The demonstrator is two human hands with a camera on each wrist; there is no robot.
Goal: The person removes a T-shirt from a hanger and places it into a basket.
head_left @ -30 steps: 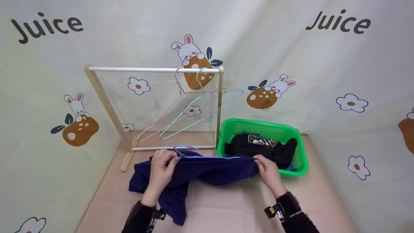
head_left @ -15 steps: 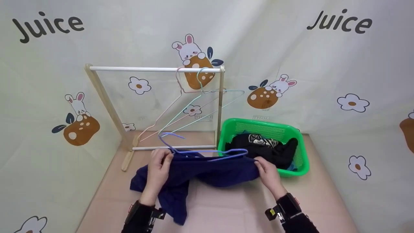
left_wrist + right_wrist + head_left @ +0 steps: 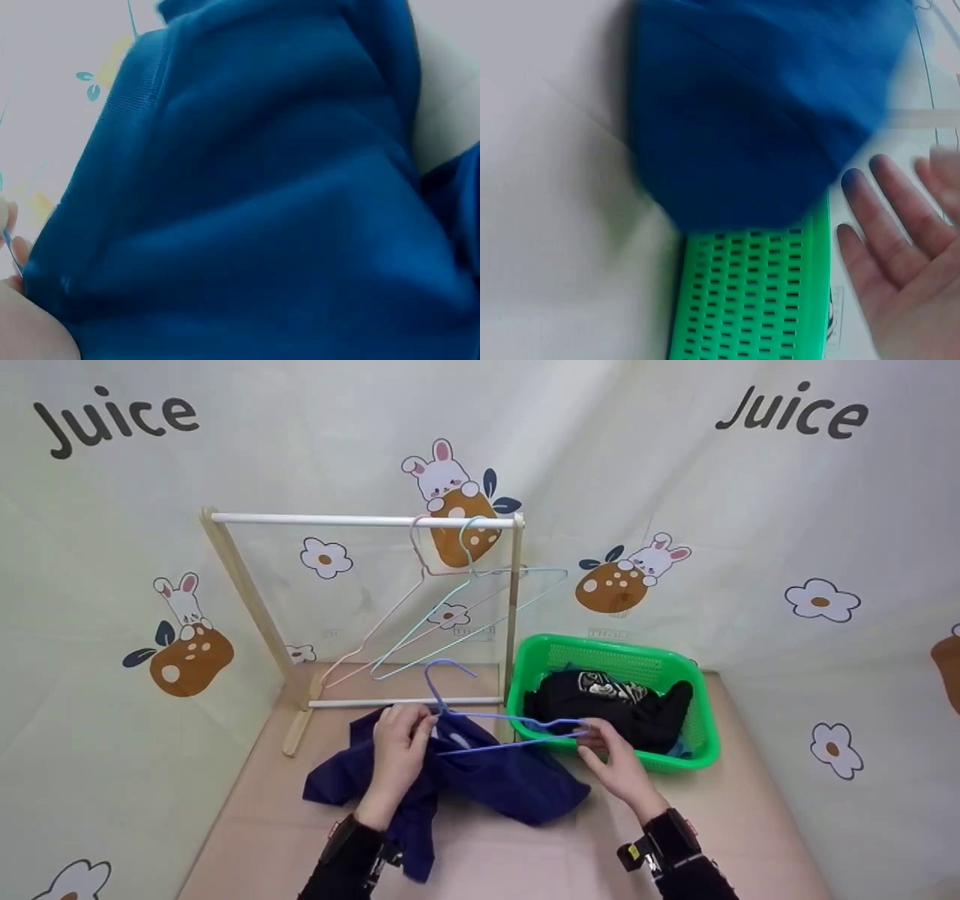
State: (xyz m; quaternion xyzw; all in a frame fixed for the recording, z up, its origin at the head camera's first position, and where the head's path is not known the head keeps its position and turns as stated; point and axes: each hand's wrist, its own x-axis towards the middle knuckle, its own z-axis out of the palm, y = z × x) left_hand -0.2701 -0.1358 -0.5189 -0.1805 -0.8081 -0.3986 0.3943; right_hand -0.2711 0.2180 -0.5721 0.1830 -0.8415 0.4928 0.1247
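A navy garment (image 3: 517, 795) hangs bunched above the table in the head view, a pale patch showing inside its opening. My left hand (image 3: 401, 742) pinches its edge beside the neck of a blue-purple wire hanger (image 3: 517, 716). The hanger's hook points up and its left part is hidden by the hand and cloth. At the hanger's right end is my right hand (image 3: 619, 757), thumb apart from the fingers and off the cloth. The right wrist view shows those fingers (image 3: 889, 240) fairly straight. In the left wrist view, the garment (image 3: 262, 187) has a ribbed, stitched edge.
Behind the hands stands a rack with a white top bar (image 3: 315, 520) and wooden posts. A pink hanger (image 3: 390, 610) and a mint hanger (image 3: 427, 622) hang from it. The green basket (image 3: 705, 735) on the right holds a black garment (image 3: 570, 701) with a light print.
The hanger has risen out of the cloth and moved right. My right hand has let go of the garment, whose right side has dropped. My left hand has shifted right.
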